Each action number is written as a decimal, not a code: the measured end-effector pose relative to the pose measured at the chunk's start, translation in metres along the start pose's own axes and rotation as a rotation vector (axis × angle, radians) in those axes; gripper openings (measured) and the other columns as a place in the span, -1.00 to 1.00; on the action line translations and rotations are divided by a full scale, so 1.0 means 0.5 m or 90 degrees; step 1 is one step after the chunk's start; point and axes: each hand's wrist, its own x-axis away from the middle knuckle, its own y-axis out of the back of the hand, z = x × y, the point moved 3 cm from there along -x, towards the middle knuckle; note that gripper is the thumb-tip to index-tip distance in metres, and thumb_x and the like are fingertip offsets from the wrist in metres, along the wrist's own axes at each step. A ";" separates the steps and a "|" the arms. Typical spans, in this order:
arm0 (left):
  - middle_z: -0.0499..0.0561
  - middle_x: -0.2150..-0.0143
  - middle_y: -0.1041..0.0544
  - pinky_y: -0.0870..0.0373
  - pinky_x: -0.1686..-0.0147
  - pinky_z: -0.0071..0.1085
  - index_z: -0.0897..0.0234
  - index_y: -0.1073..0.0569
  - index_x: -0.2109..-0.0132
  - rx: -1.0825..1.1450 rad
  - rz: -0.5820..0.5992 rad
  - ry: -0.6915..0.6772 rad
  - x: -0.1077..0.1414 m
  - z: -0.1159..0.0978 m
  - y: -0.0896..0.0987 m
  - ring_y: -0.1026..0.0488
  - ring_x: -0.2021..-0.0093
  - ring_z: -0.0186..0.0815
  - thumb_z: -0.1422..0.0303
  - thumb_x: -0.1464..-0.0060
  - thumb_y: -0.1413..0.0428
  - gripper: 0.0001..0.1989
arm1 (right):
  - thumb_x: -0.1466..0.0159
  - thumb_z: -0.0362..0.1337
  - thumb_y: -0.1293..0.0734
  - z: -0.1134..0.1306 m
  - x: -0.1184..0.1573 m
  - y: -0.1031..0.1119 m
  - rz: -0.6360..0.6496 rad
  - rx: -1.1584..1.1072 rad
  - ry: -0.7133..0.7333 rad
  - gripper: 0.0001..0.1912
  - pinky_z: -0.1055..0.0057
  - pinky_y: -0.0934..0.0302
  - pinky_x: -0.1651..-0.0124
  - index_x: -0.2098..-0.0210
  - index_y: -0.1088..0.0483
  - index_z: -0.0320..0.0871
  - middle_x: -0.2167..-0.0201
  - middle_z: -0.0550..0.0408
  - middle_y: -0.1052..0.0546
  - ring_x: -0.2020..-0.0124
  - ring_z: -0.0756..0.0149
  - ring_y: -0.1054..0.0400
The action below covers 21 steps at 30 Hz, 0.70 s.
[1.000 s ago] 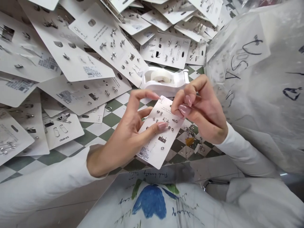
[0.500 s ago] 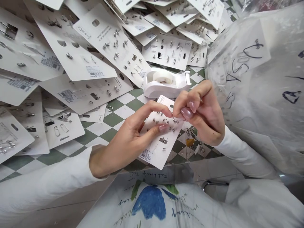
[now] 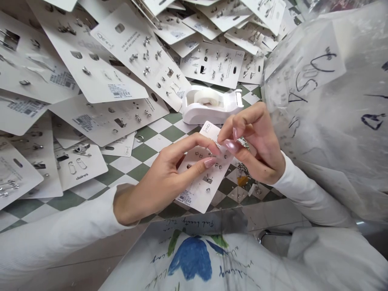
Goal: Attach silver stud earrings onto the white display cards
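A white earring card (image 3: 195,190) with several small metal studs lies tilted on the checkered tabletop between my hands. My left hand (image 3: 178,165) reaches over it from the left, thumb and index fingertip curved close together above the studs. Whatever small piece is between those tips is too small to make out. On the upper right side of the card, my right hand (image 3: 254,145) holds thumb and index finger in a pinch, its other fingers curled. What it pinches is hidden. Beside the card, partly behind my right hand, lies a small heap of metal jewelry pieces (image 3: 242,171).
A white tape dispenser (image 3: 209,111) stands just beyond the card. Many earring cards (image 3: 112,81) are piled at the left and back. A large clear plastic bag (image 3: 327,109) with handwriting bulges at the right. A small ring (image 3: 140,138) lies on the tabletop.
My right hand's pinching fingertips have shifted slightly left and up over the card. My left fingertips are close to where they were, and the card has moved only slightly.
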 end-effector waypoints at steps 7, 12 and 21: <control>-0.02 0.03 -0.58 -0.50 0.59 -0.50 0.03 -0.29 -0.09 0.138 -0.007 0.110 0.008 0.019 -0.001 -0.58 0.42 -0.32 0.41 -0.13 -0.35 -0.50 | -0.33 -0.45 -0.25 0.005 -0.005 0.006 0.055 0.085 0.051 -0.75 0.25 -0.34 0.43 0.14 -0.13 0.03 0.24 0.09 -0.28 0.37 0.24 -0.29; -0.02 0.17 -0.64 -0.61 0.53 -0.41 0.10 -0.34 -0.12 0.226 0.032 0.199 0.007 0.019 -0.004 -0.63 0.39 -0.18 0.44 0.00 -0.42 -0.40 | -0.23 -0.52 -0.28 0.005 -0.006 0.005 0.071 0.063 0.050 -0.65 0.22 -0.31 0.43 0.15 -0.14 0.04 0.24 0.10 -0.27 0.35 0.22 -0.30; -0.07 0.34 -0.58 -0.31 0.65 -0.60 0.23 -0.58 0.12 0.128 0.029 0.160 -0.005 0.015 -0.002 -0.49 0.47 -0.38 0.43 -0.08 -0.37 -0.79 | -0.21 -0.49 -0.28 0.023 -0.006 0.006 0.124 0.070 0.040 -0.66 0.20 -0.35 0.29 0.16 -0.12 0.01 0.25 0.13 -0.29 0.36 0.26 -0.33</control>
